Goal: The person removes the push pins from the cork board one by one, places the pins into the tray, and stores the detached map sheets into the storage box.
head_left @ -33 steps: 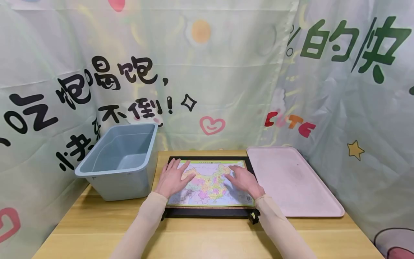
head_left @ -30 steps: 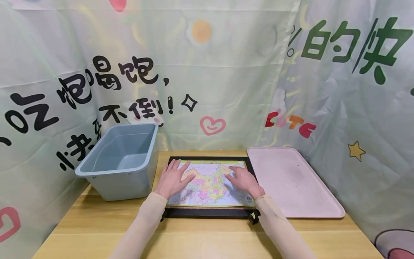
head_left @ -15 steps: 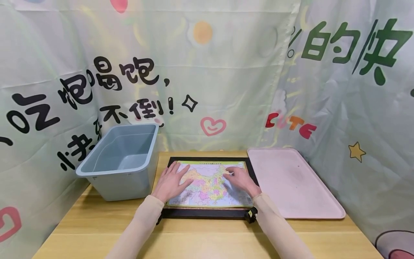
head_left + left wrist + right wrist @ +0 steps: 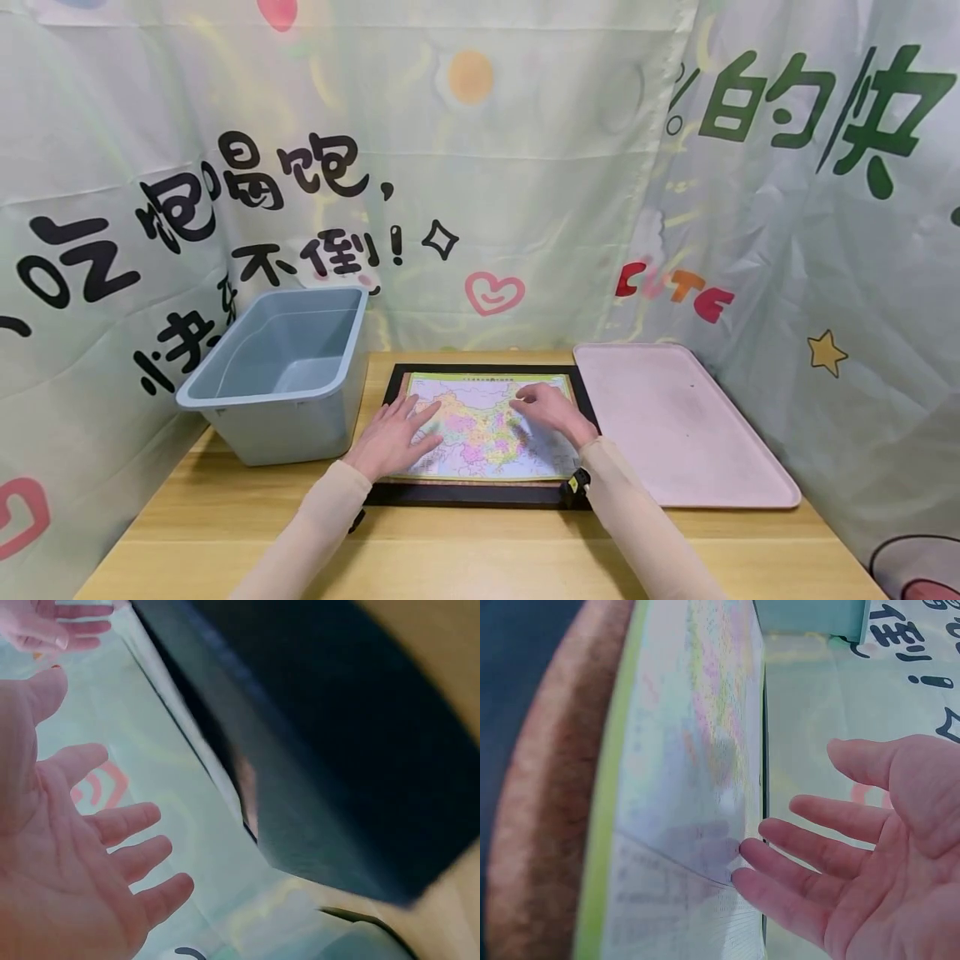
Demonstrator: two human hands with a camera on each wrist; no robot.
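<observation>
A colourful printed map (image 4: 480, 433) with a green border lies on a black frame or board (image 4: 465, 496) at the middle of the table. A brown layer (image 4: 559, 772) shows between map and black edge in the right wrist view. My left hand (image 4: 388, 442), fingers spread and straight, is over the map's left edge; its palm (image 4: 67, 862) holds nothing in the left wrist view. Over the map's upper right is my right hand (image 4: 553, 410), its fingers loosely bent and holding nothing. Whether either hand touches the map I cannot tell.
A blue-grey plastic bin (image 4: 285, 433) stands at the left, with nothing seen inside. To the right lies a flat pink tray (image 4: 675, 425), close beside the black frame. Printed cloth (image 4: 525, 200) hangs behind and along both sides of the wooden table (image 4: 465, 554).
My left hand has drawn back toward the lower left, uncovering the map's upper left corner. The right hand has shifted slightly left, its fingers a little more bent. Map and frame look unmoved.
</observation>
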